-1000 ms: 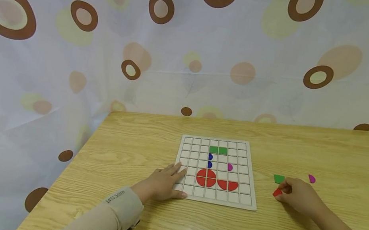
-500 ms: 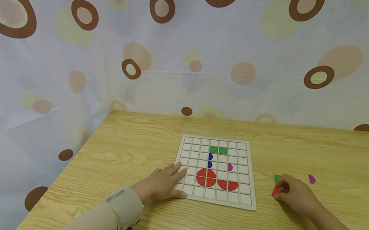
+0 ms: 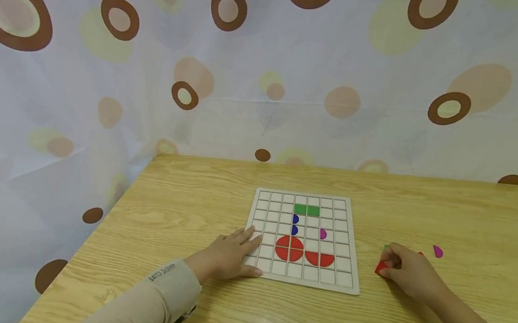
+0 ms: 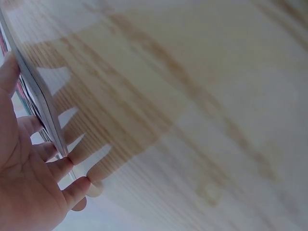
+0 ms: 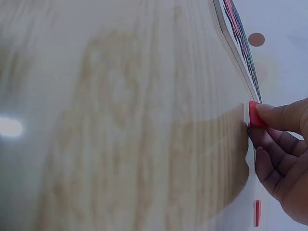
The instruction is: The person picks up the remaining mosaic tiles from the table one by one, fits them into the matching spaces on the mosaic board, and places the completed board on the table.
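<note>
My left hand (image 3: 228, 256) rests with spread, straight fingers on the left edge of a white grid board (image 3: 267, 273). On the board lie two green pieces (image 3: 306, 210), two dark blue half-rounds (image 3: 295, 225), one magenta half-round (image 3: 323, 234) and several red quarter-rounds (image 3: 290, 249) (image 3: 319, 259). To the right of the board my right hand (image 3: 414, 272) pinches a red piece (image 5: 256, 114) between thumb and fingers, low over the table. Behind its fingertips a green piece (image 3: 386, 248) is mostly hidden. In the left wrist view the fingers (image 4: 60, 168) lie along the board's edge.
A magenta piece (image 3: 437, 251) lies on the wooden table (image 3: 483, 219) beyond my right hand. Another red piece (image 5: 257, 212) shows near that hand in the right wrist view. A patterned cloth (image 3: 253, 70) hangs behind the table.
My right hand has shifted slightly left toward the board with the red piece, covering most of the green piece. A red edge now shows behind the hand. My left hand stays put.
</note>
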Motion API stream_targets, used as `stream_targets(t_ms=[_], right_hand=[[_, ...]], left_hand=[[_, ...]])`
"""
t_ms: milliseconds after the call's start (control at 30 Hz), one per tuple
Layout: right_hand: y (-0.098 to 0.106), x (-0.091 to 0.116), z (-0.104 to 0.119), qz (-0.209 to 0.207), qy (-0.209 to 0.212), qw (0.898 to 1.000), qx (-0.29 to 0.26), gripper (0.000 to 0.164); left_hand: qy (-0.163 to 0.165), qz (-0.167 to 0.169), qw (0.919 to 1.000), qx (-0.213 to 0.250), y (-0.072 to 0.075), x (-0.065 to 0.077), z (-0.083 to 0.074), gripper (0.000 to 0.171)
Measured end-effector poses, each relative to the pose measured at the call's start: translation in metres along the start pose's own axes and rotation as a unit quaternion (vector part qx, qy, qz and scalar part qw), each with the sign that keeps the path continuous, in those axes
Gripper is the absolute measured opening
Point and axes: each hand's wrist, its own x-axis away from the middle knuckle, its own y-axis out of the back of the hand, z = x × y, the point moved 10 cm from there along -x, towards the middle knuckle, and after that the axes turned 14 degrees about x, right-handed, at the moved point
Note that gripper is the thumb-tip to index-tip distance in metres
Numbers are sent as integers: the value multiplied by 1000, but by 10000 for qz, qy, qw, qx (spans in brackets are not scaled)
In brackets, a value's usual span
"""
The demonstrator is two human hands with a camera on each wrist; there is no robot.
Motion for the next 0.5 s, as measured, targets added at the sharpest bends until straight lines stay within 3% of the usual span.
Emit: stream_targets(t_ms=[300, 500], right_hand=[[7, -3, 10, -197, 63, 9998, -82, 15], [7, -4, 13, -198, -63, 9988, -438, 15]], left_hand=[[-25, -16, 10000, -4, 1, 0, -1, 75], [-27, -4, 10000, -23, 1, 0, -1, 75]])
